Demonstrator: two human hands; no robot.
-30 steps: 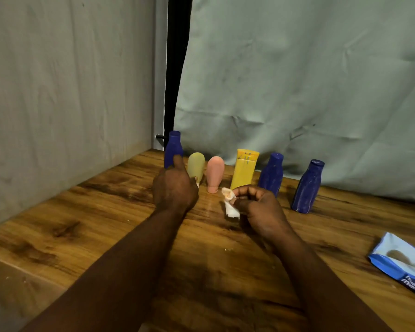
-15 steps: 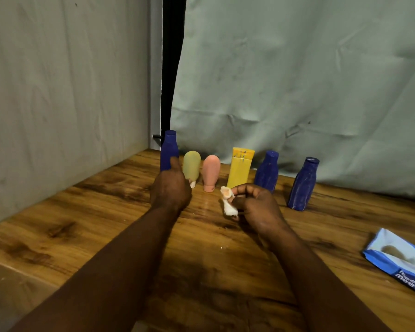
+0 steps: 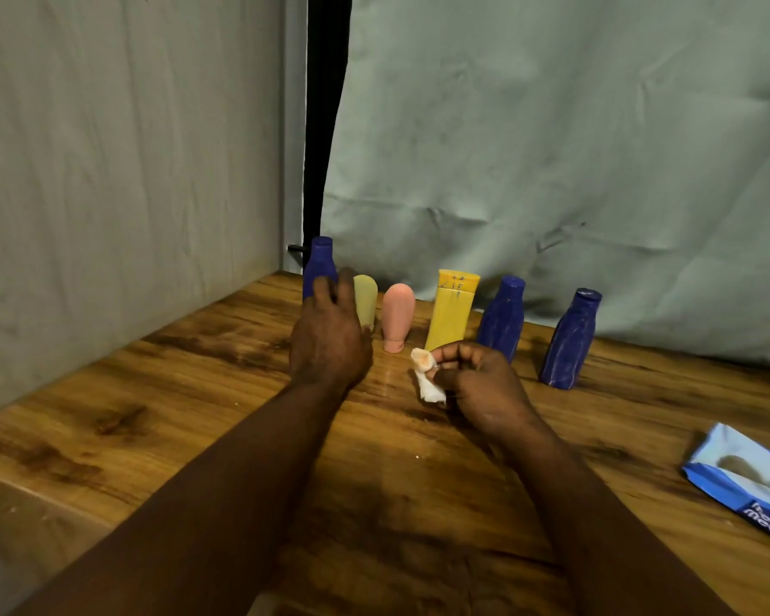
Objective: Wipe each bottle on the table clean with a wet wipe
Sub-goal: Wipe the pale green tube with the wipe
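left hand point(image 3: 330, 340) fingers point(image 3: 325, 289) loosely apart at a blue bottle point(image 3: 320, 260); right hand point(image 3: 481, 380) fingers tight around a crumpled wet wipe point(image 3: 425, 380)

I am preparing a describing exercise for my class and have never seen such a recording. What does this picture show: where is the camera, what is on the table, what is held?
There is no machine: these are a person's bare arms, filmed by a camera worn on the head, looking forward and down. On the wooden table stand, left to right, a first blue bottle, a pale yellow bottle, a pink bottle, a yellow tube, a second blue bottle and a third blue bottle. A wipes pack lies at the right. The right hand pinches a crumpled wet wipe in its fingers. The left hand covers the first blue bottle's lower part; whether it grips it is unclear.
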